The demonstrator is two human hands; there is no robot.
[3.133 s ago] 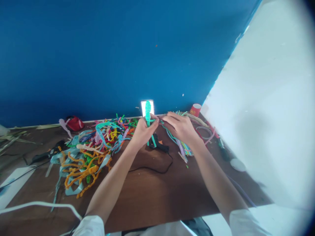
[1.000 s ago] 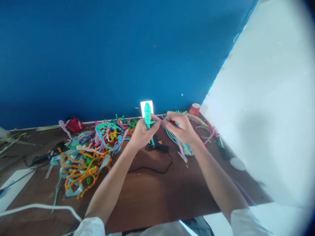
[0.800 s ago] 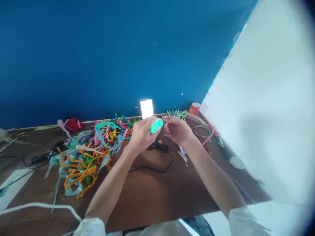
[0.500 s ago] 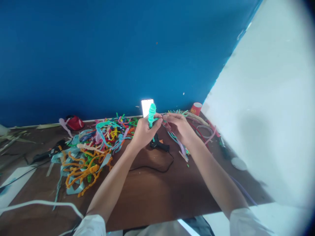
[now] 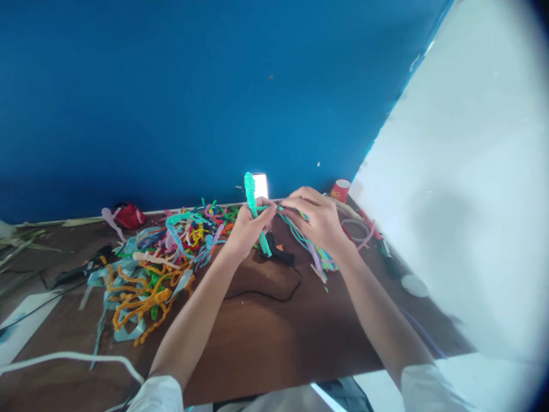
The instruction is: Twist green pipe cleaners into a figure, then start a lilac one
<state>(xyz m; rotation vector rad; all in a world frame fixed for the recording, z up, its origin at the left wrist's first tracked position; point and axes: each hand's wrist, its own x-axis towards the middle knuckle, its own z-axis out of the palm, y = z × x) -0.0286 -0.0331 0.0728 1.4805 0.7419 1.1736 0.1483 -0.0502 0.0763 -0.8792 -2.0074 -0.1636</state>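
My left hand (image 5: 254, 226) is closed on a bundle of green pipe cleaners (image 5: 250, 191), its upper end wound into a thick coil and its straight stems sticking out below the palm. One green strand runs sideways from the bundle to my right hand (image 5: 315, 217), whose thumb and fingers pinch around its end. Beneath the hands lies a black glue gun (image 5: 278, 256) with a cord. Behind the coil a lit phone (image 5: 261, 186) leans against the wall.
A tangled heap of coloured pipe cleaners (image 5: 158, 274) covers the left of the table. To the right lie pastel pipe cleaners (image 5: 319, 257), a red paper cup (image 5: 340, 190) and a round white disc (image 5: 414, 285). A white cable (image 5: 77, 356) crosses the near left. The blue wall (image 5: 193, 114) closes the back.
The green coil has shifted left and tilted, and its lower stems now show below my left hand. My right hand has moved slightly away from the left along the sideways strand.
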